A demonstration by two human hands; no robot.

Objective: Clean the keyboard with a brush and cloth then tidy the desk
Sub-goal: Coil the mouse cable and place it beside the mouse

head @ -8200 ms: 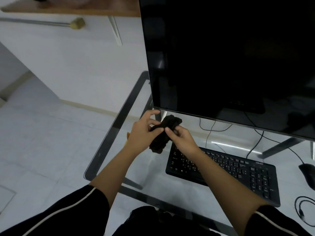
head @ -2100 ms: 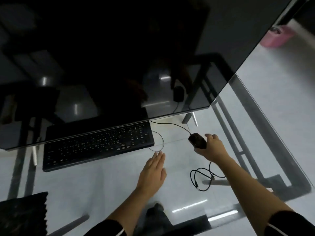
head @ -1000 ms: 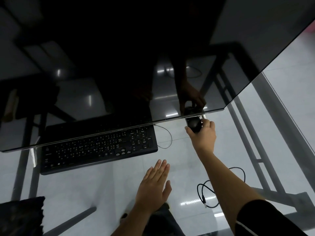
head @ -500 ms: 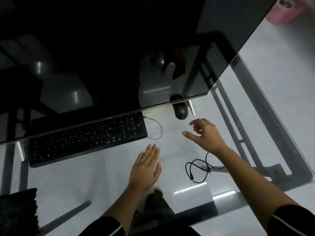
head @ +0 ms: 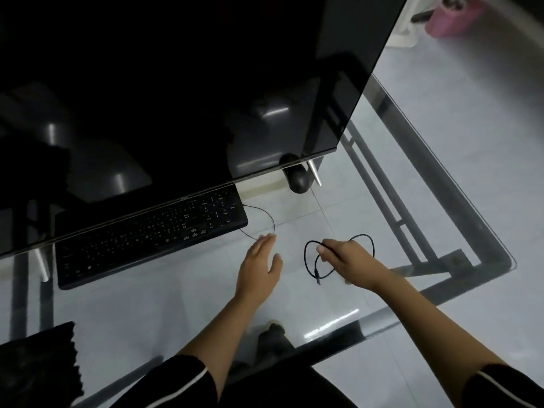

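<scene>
The right hand [head: 350,260] has its grip pinched on a thin black cable [head: 309,254], loosely coiled on the glass bench [head: 176,304] right of the keyboard [head: 147,240]; the left hand [head: 259,266] rests flat, fingers spread, holding nothing. The cable looks light, limp and smooth, likely to uncoil, so gathering the loops together seems wiser than lifting one strand.

A large dark monitor [head: 176,83] fills the upper left. Just beneath the monitor's lower right corner sits a black mouse [head: 298,179], beside one slanted metal leg [head: 314,172]. Far behind the monitor's right edge, a pink container [head: 450,17] stands on the pale tiled floor [head: 471,119].
</scene>
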